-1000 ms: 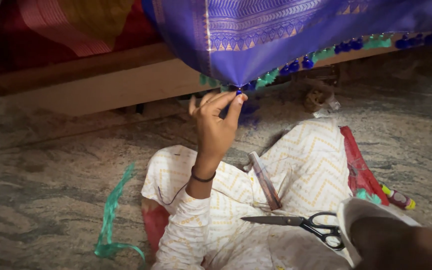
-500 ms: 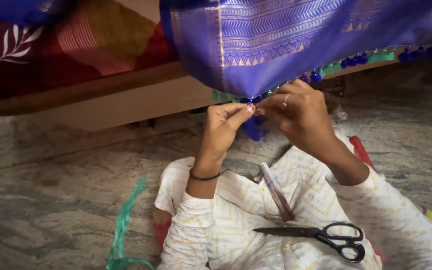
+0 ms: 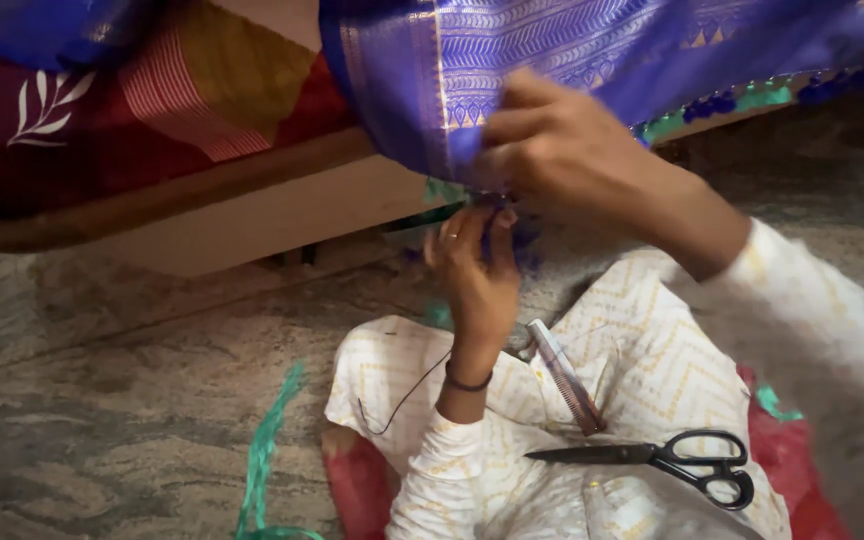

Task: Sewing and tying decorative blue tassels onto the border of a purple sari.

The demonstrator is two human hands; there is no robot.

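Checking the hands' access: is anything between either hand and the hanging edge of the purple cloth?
Nothing visible does. The right hand already grips the purple cloth at its lower edge, and the left hand pinches the fringe just beneath. The scissors and comb lie apart on the lap.

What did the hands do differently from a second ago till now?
The right hand came in from the lower right and now grips the edge of the purple cloth from above. The left hand stayed raised, pinching at the same hanging edge. The scissors and the comb stayed lying on the lap, and the green strip stayed on the floor.
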